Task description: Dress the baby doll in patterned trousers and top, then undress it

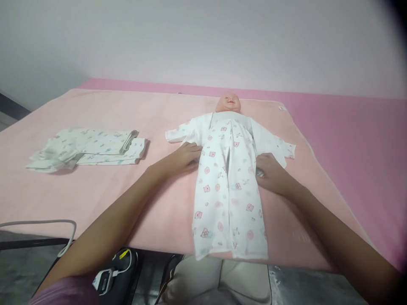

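Observation:
A baby doll (229, 102) lies on its back, its head showing above a white long-sleeved top (269, 142). White trousers (211, 199) printed with pink bears lie over the doll's front, their legs reaching the near edge of the pink blanket. At the left side of the trousers is my left hand (190, 156), its fingers curled in at the cloth's edge. My right hand (270, 171) is closed at the opposite side, with a bit of white cloth showing by its fingers. The fingertips of both hands are partly hidden.
Folded white printed clothes (104, 146) lie on the pink blanket (165, 203) at the left. A grey-white cable (38, 221) runs along the lower left. Below the near edge, a black bag or case (124, 279) holds a white device (104, 281).

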The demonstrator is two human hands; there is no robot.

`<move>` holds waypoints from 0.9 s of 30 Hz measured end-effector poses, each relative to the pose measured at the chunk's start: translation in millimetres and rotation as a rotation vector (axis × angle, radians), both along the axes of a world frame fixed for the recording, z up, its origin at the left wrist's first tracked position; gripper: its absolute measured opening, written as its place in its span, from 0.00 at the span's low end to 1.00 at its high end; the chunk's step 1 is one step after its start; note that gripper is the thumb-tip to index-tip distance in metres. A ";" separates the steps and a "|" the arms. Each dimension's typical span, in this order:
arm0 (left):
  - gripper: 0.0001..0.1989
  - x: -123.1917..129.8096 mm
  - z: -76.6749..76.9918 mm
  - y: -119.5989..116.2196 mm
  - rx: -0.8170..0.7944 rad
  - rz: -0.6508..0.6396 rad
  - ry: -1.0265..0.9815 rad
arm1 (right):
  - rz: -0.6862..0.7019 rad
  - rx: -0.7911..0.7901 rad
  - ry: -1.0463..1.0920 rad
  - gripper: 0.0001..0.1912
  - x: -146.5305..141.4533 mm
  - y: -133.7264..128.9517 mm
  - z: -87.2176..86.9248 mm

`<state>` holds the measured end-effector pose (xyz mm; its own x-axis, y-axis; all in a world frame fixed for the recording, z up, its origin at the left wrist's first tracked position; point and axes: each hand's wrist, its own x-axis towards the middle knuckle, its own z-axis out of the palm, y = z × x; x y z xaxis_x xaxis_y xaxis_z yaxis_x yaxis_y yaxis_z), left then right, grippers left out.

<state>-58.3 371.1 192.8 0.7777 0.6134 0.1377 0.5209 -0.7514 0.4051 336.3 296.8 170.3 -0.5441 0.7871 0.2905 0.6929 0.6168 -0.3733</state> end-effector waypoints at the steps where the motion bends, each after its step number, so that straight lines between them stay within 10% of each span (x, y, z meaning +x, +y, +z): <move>1: 0.12 -5.1 7.2 -2.0 -0.020 -0.020 0.032 | -0.018 -0.016 -0.004 0.15 0.4 -1.7 3.0; 5: 0.13 -11.0 21.2 -14.7 -0.031 -0.011 0.077 | 0.003 0.037 -0.031 0.17 2.5 -6.4 8.8; 14: 0.14 15.1 -4.6 -19.1 0.028 0.161 0.010 | 0.130 0.112 -0.105 0.13 -6.2 -8.0 -5.9; 17: 0.10 5.7 1.6 -18.3 -0.041 0.228 -0.094 | -0.100 0.050 -0.007 0.07 0.9 -7.8 3.9; 22: 0.13 -7.4 -4.2 -10.9 0.043 0.827 -0.267 | -0.806 -0.065 0.014 0.18 30.0 -4.9 19.3; 27: 0.14 0.1 -8.6 3.9 -0.003 0.878 -0.077 | -0.863 -0.392 -0.192 0.22 34.4 1.3 22.9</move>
